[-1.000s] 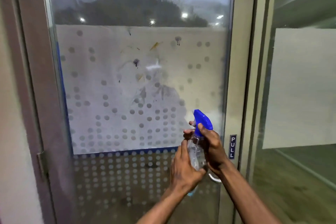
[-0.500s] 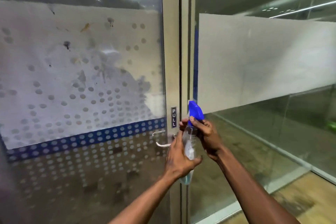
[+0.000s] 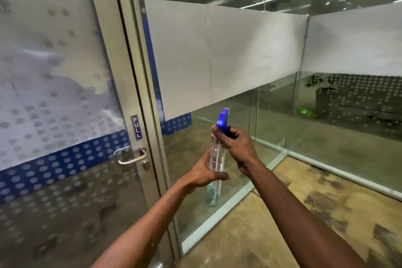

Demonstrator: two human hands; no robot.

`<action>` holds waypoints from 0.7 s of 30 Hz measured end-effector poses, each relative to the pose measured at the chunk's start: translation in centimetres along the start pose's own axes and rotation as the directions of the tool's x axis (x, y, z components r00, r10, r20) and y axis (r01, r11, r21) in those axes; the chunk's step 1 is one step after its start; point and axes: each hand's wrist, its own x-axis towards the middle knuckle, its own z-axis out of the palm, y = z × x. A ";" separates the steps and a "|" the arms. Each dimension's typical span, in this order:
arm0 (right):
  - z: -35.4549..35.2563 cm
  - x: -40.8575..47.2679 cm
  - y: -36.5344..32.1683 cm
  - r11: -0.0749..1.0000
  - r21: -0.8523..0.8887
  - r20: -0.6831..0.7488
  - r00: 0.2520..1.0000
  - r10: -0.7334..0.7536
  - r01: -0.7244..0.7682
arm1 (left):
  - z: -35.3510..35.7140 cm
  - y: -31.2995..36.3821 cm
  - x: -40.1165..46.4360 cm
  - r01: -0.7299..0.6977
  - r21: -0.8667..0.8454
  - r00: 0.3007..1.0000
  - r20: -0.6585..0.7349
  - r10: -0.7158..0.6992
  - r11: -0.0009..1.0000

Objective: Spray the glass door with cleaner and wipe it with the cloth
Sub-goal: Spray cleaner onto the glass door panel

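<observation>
A clear spray bottle with a blue trigger head is held upright in front of me with a little liquid at its bottom. My left hand grips the bottle's body from the left. My right hand is closed around its neck, just under the blue head. The glass door stands to the left, frosted with a dot pattern and a blue band, smeared with wet patches. No cloth is in view.
The door has a metal lever handle and a PULL sign on its frame. To the right run fixed glass partitions with a frosted band. A tan floor spreads at lower right.
The view has swung right: the door slid to the left of the frame and the glass partitions came into view. Both hands kept their hold on the spray bottle.
</observation>
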 end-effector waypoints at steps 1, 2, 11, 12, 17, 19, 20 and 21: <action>-1.5 -0.4 -0.2 1.000 -0.025 -0.035 0.999 -0.003 0.003 | 1.2 0.5 0.5 0.009 -0.009 0.999 0.037 -0.009 1.000; -2.7 -0.7 -0.3 0.999 -0.049 -0.062 0.998 -0.008 0.005 | 2.3 1.0 0.9 0.020 -0.017 0.998 0.065 -0.019 1.000; -14.6 -4.2 -0.9 0.973 -0.231 -0.263 0.964 -0.046 -0.017 | 13.7 4.3 4.9 0.060 -0.139 0.950 0.313 -0.014 0.988; -15.6 -4.7 -0.9 0.965 -0.260 -0.284 0.958 -0.047 -0.030 | 14.7 4.7 5.4 0.049 -0.148 0.943 0.334 0.003 0.988; -20.5 -7.6 -0.5 0.888 -0.450 -0.436 0.891 -0.129 -0.092 | 21.0 6.2 7.6 -0.043 -0.201 0.911 0.395 0.121 0.979; -22.3 -9.2 0.0 0.865 -0.482 -0.515 0.844 -0.151 -0.140 | 24.0 6.5 8.0 -0.092 -0.207 0.885 0.431 0.175 0.974; -23.2 -10.1 0.2 0.856 -0.489 -0.560 0.813 -0.159 -0.169 | 25.6 6.5 8.0 -0.122 -0.202 0.872 0.446 0.203 0.972; -24.1 -11.3 0.3 0.848 -0.491 -0.601 0.782 -0.166 -0.198 | 27.3 6.5 7.9 -0.152 -0.197 0.858 0.460 0.228 0.969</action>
